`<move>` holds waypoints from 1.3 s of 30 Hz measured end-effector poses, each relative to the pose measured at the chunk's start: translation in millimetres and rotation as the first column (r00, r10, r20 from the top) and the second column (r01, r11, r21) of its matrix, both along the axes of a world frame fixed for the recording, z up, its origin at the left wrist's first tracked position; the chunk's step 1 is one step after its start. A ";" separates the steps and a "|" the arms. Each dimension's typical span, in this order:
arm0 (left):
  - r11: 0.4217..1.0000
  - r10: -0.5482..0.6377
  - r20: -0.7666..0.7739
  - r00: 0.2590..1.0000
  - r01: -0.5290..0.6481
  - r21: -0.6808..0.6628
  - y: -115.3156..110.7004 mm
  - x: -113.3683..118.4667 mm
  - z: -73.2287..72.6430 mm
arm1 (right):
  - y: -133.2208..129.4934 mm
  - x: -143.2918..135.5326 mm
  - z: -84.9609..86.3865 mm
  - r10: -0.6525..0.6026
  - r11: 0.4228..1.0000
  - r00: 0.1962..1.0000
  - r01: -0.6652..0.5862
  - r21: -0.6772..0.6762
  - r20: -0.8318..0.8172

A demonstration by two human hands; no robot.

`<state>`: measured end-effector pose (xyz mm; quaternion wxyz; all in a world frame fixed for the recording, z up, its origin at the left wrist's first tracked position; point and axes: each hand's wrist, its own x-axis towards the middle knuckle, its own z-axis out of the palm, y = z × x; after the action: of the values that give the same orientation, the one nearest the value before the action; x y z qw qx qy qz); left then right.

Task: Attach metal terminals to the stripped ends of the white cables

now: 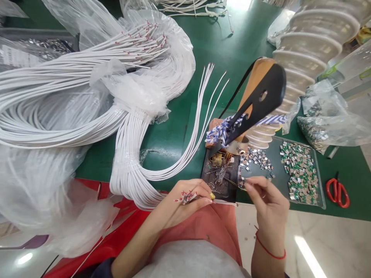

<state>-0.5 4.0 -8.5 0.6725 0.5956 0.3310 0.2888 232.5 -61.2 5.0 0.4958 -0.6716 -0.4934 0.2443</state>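
My left hand (199, 187) is closed around a bunch of thin white cables (187, 197) whose red-tipped ends stick out over the thumb side. A small yellow piece (212, 196) shows at its fingertips. My right hand (269, 199) is at the near edge of a clear tray (321, 185), thumb and forefinger pinched together. A tiny dark metal piece (245, 184) shows at those fingertips, too small to name surely. Between the hands is a dark tray (228, 193) with metal bits and brownish residue.
Small metal connectors (257, 159) and green-and-silver connectors (301, 173) lie in the clear tray. Red-handled scissors (337, 192) lie right of it. A black-and-wood stand (261, 96) wrapped in striped cloth and a ribbed hose (310, 42) rise behind. White cable bundles (130, 154) fill the left.
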 end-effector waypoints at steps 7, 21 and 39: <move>0.998 -0.024 0.065 0.998 0.027 -0.049 0.5 -1.1 0.5 | -2.5 -37.6 9.1 0.299 0.939 0.903 -0.336 -0.074 -0.308; 0.992 0.119 -0.019 0.993 -0.118 0.039 -8.9 4.9 4.0 | -6.2 -42.9 -3.8 0.319 0.918 0.895 -0.374 -0.135 -0.312; 0.939 0.212 -0.041 0.976 -0.192 0.286 -15.6 11.0 6.2 | -8.9 -19.4 -9.9 0.336 0.928 0.848 -0.372 -0.010 -0.409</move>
<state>10.6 -11.6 -2.3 0.5361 0.6575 0.3699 0.3787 213.1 -70.1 -4.9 0.5021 -0.5260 -0.4854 0.4853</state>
